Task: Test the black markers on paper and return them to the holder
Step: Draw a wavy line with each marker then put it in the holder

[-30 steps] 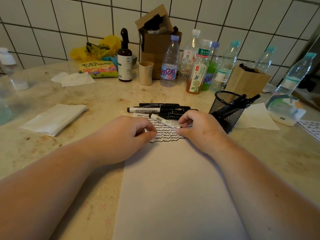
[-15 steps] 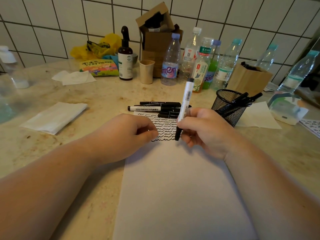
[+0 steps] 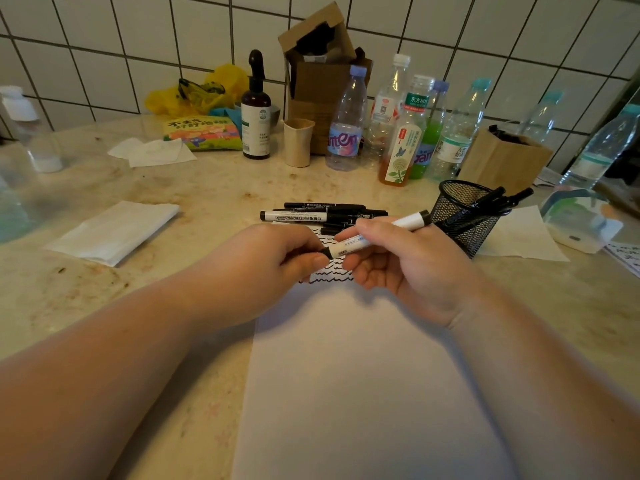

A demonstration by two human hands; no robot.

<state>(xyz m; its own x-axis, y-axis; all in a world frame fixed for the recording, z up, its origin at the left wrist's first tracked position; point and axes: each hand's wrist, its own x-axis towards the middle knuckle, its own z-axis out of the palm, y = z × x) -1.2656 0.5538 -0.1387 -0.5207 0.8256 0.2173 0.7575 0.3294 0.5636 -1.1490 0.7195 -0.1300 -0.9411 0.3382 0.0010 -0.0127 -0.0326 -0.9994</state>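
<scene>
A long sheet of white paper [image 3: 360, 393] is laid on the mottled beige desk [image 3: 207, 188], reaching from the near edge of the view up to beneath both hands. Its near part is blank; rows of black wavy test lines [image 3: 329, 271] are seen at its far end, partly hidden by the fingers.

Above those lines a white-barrelled marker [image 3: 377, 233] with black ends and small printing on its side is held just off the paper, lying nearly level and slanting up toward the right. The barrel is gripped by the right hand [image 3: 408, 265], thumb on top and fingers curled beneath. The black end at its left is pinched by the left hand [image 3: 273, 261], whose grip is closed around it between thumb and bent fingers; whether that end is a cap or the bare tip cannot be told.

Just beyond the hands, a small pile of markers [image 3: 325, 214] lies flat at the paper's far edge, one with a white barrel marked WHITEBOARD, the others black. To the right, near the right hand, a black mesh holder [image 3: 464, 216] stands upright with several black markers leaning in it. A folded white tissue [image 3: 114, 230] lies well to the left. Farther back, plastic bottles [image 3: 408, 133], a dark pump bottle [image 3: 256, 116] and a cardboard box [image 3: 322, 81] are ranged along the tiled wall.
</scene>
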